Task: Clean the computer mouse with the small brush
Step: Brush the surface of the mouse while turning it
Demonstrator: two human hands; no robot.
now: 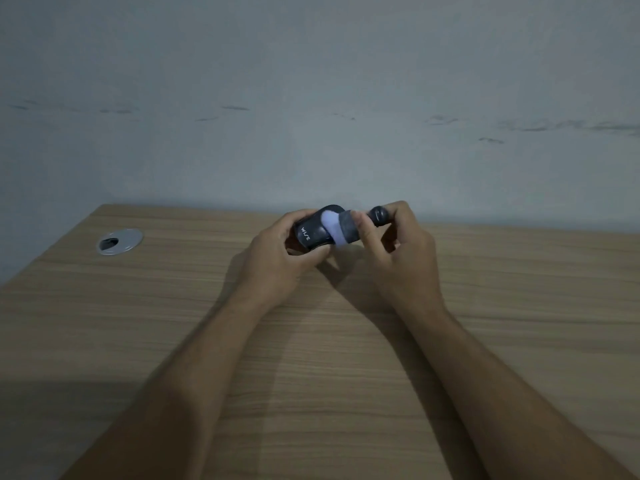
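A dark computer mouse [310, 232] with white lettering is held just above the wooden desk [311, 341] near its far edge. My left hand [277, 258] grips it from the left and underneath. My right hand [398, 244] holds a small brush [346, 228] with a dark round handle end and pale bristles. The bristles lie across the right side of the mouse. Part of the brush handle is hidden by my right fingers.
A round silver cable grommet [119, 241] is set into the desk at the far left. A plain grey wall [311, 98] rises directly behind the desk. The desk's left edge runs diagonally toward the near left.
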